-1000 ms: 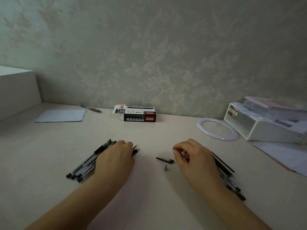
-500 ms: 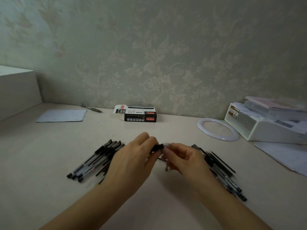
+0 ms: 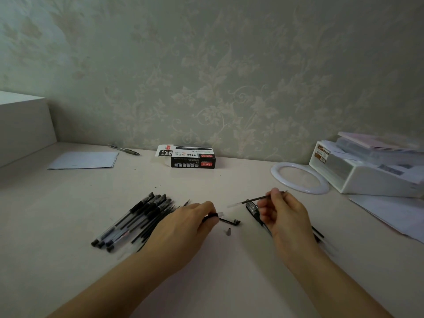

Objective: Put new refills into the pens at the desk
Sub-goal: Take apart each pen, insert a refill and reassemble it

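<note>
My left hand point(image 3: 183, 226) holds a clear pen barrel with a black grip point(image 3: 214, 215) low over the desk, its open end pointing right. My right hand point(image 3: 284, 216) pinches a thin dark refill point(image 3: 254, 199) that slants up to the right, drawn clear of the barrel. A black pen cap point(image 3: 230, 221) and a small metal tip point(image 3: 228, 231) lie on the desk between my hands. A pile of black pens point(image 3: 135, 221) lies left of my left hand. More pens point(image 3: 253, 208) lie under and behind my right hand.
A black and white refill box point(image 3: 191, 158) lies open by the wall. A white ring point(image 3: 299, 177), a white organiser with papers point(image 3: 369, 171) and loose sheets point(image 3: 390, 214) are on the right. A paper sheet point(image 3: 85, 159) and a lone pen point(image 3: 125, 149) lie far left.
One second ago my hands rested on the two piles. They met at the middle with a pen, then parted: my right hand drew the refill out to the right.
</note>
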